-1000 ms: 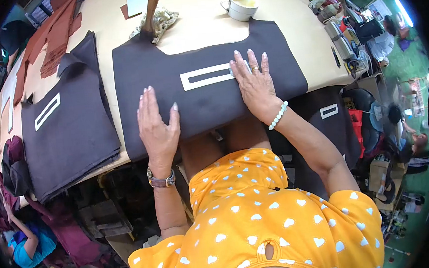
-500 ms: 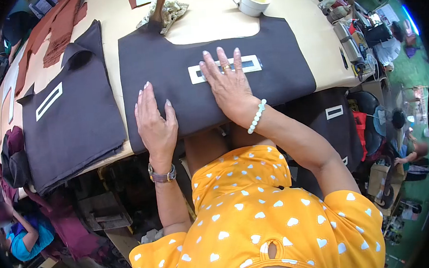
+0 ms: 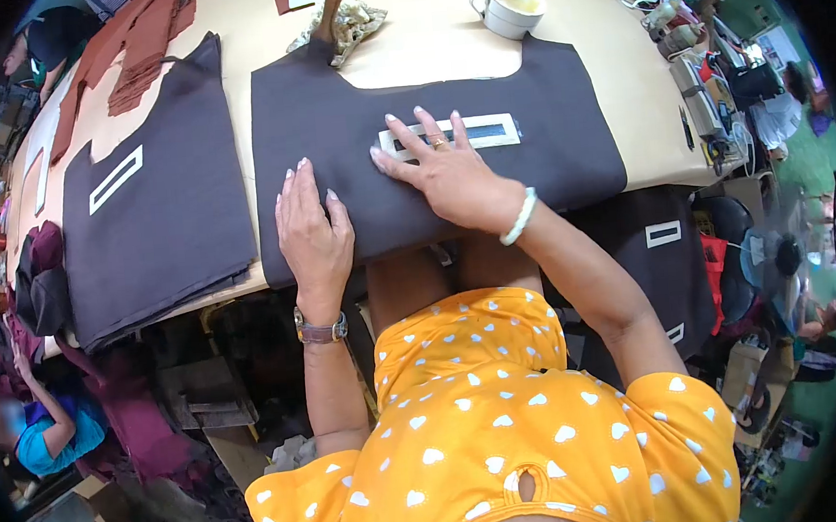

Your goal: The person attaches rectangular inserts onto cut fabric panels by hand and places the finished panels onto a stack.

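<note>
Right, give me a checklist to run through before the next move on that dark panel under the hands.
1. Dark panel spread out on the table: ok, no big folds show in its visible part.
2. Left hand on the panel, holding nothing: ok.
3. Right hand clear of the white frame: not ok, its fingers lie over the frame's left part.
4. White frame stuck down all round: cannot tell, partly covered.
5. Cup upright: ok, it stands beside the panel's upper right strap.
</note>
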Demonstrator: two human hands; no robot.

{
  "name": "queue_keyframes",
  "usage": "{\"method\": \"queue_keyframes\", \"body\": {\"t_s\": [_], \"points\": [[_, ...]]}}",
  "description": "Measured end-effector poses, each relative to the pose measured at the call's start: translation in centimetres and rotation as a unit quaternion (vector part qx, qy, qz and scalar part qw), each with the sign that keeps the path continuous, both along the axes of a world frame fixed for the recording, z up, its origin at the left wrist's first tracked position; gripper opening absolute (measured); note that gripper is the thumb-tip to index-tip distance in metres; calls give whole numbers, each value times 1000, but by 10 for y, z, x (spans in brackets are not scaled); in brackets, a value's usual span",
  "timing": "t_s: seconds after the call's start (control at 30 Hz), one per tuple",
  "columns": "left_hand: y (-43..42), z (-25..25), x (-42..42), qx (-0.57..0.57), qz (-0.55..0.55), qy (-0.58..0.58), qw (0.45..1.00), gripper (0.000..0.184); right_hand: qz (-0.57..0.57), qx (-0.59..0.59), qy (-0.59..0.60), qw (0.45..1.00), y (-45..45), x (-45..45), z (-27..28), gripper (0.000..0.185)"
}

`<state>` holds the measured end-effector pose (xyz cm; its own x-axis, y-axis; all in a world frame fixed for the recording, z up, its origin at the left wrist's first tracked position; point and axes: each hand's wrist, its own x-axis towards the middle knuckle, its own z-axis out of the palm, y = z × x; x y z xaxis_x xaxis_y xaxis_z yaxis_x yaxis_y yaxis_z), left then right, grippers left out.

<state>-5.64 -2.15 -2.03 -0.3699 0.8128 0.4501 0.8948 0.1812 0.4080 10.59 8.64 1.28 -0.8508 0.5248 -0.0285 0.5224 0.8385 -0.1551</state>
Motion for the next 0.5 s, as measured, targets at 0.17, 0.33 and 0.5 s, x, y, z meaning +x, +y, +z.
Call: {"method": "queue_keyframes", "body": {"t_s": [0.17, 0.33, 0.5], "points": [[2, 10, -5, -21, -7, 12, 1000, 42, -1, -167, 233, 958, 43, 58, 9, 62], [22, 18, -43, -38, 146, 39, 988, 54, -336, 82, 228, 910, 97, 168, -20, 51], [44, 21, -62, -85, 149, 11, 985, 50, -506, -18, 234, 830, 106, 191, -1, 63]]}}
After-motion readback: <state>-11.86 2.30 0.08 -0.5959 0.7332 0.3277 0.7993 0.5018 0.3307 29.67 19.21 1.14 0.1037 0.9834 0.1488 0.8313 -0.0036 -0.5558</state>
